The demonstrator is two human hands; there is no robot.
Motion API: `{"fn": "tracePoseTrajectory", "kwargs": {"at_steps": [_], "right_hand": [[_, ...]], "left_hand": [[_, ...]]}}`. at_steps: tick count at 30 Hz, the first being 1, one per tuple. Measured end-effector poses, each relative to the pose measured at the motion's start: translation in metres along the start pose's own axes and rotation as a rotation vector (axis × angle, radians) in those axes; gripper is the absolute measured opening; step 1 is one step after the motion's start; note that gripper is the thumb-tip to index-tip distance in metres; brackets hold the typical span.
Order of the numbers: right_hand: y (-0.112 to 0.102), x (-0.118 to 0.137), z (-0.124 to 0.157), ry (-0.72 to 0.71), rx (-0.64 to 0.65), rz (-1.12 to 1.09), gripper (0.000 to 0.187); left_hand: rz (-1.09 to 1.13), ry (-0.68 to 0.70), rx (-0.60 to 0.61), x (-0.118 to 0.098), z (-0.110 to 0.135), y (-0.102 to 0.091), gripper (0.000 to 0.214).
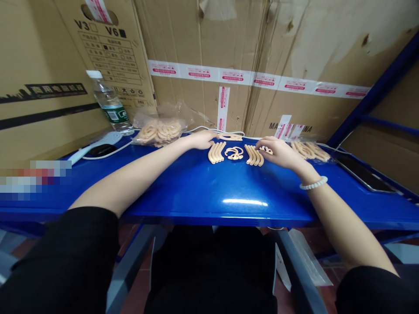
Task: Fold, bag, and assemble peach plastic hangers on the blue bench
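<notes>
Two curved-piece rows (217, 153) (254, 155) | between the hands (203, 139) (278, 151), near both | can't make out grip

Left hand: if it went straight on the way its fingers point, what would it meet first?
Probably the flat tan piece just beyond the left hand, behind the curved strips; depth is unclear, so hand and piece may be touching.
</notes>
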State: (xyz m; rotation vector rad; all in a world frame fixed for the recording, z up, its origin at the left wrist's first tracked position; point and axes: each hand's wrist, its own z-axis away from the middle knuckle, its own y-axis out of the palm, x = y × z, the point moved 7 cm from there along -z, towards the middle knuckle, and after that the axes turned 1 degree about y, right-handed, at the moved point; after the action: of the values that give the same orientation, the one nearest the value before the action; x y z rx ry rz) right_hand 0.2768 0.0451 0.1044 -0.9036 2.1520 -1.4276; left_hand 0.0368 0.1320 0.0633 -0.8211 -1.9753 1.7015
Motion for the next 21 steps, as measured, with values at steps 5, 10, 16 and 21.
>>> {"fn": "tracePoseTrajectory", "kwargs": {"at_steps": [5,10,16,21], "right_hand": [[-0.008,-0.007,0.001,0.029,-0.050,0.028,0.024],[-0.014,-0.007,0.002,0.028,-0.056,0.062,0.025],[-0.014,-0.009,0.003,0.031,-0.074,0.075,0.025],[-0.015,-0.010,0.004,0.041,-0.075,0.076,0.025]], "left_hand": [[-0.001,-0.098,0.001,0.014,-0.049,0.007,0.051],[-0.005,-0.138,0.011,0.017,-0.070,0.025,0.049],[-0.023,-0.182,0.023,0.021,-0.082,0.035,0.042],[-0.030,-0.169,0.078,0.020,-0.087,0.035,0.032]]}}
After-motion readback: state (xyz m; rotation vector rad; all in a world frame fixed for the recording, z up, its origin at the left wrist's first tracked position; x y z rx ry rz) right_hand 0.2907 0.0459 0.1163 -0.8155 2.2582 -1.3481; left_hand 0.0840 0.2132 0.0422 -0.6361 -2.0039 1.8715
